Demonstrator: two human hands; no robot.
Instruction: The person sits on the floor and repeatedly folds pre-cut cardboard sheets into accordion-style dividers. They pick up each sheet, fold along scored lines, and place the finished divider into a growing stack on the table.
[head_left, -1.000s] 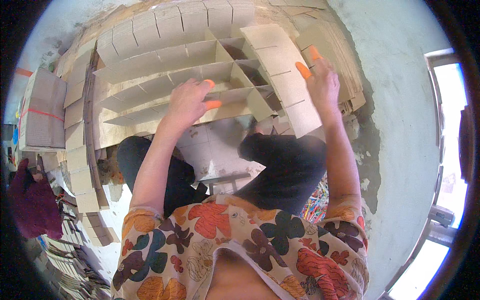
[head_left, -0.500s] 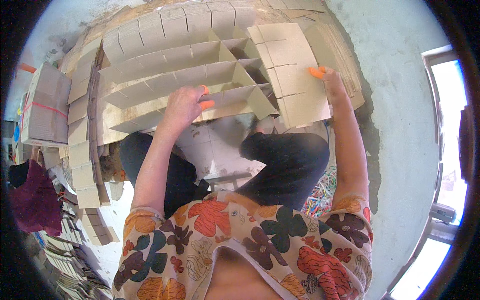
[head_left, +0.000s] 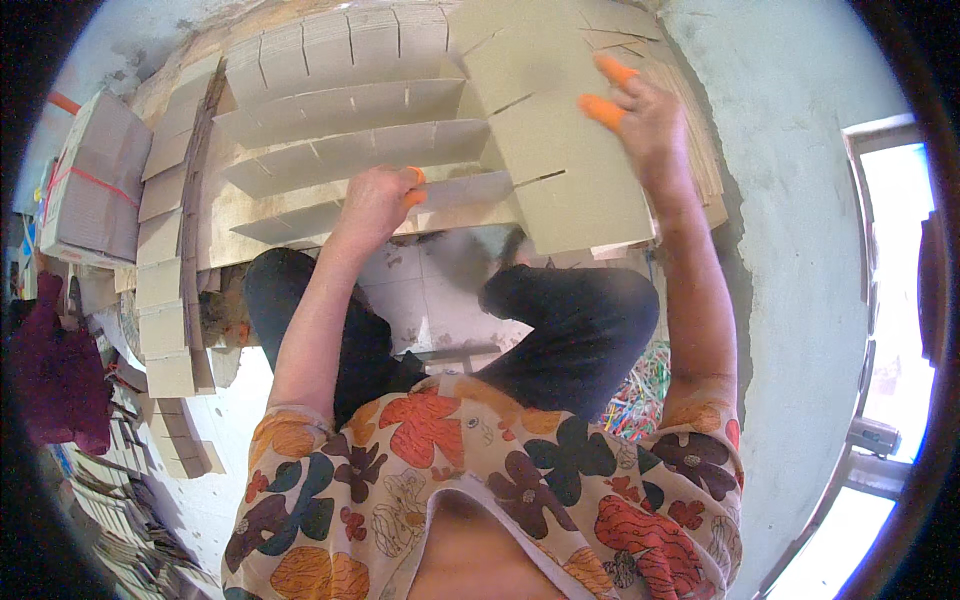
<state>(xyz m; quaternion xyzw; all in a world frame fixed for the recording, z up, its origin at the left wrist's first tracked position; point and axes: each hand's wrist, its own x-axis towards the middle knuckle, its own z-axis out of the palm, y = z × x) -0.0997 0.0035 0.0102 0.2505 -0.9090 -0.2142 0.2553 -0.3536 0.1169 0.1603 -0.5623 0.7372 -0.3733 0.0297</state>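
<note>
Several long slotted cardboard strips (head_left: 370, 147) stand on edge in rows across the low work surface. My left hand (head_left: 376, 208), with orange covers on its fingertips, pinches the top edge of the nearest cardboard strip (head_left: 465, 190). Beyond the strips' right ends, a wide slotted cardboard panel (head_left: 560, 140) leans over, hiding what lies under it. Two of its slots meet the ends of the strips, though how deep they engage I cannot tell. My right hand (head_left: 652, 128) is over the panel's right side, orange-covered fingers spread; whether they touch it is unclear.
A stack of slotted cardboard pieces (head_left: 355, 45) lines the back. More cardboard pieces (head_left: 165, 250) form a column at left, beside a carton with red string (head_left: 95, 190). A pale wall (head_left: 800, 230) bounds the right; colourful scraps (head_left: 640, 400) lie below my right arm.
The panel has moved left over the strips' right ends, covering the cross pieces seen before. My right hand has moved up and loosened from the panel's edge. My left hand keeps its pinch.
</note>
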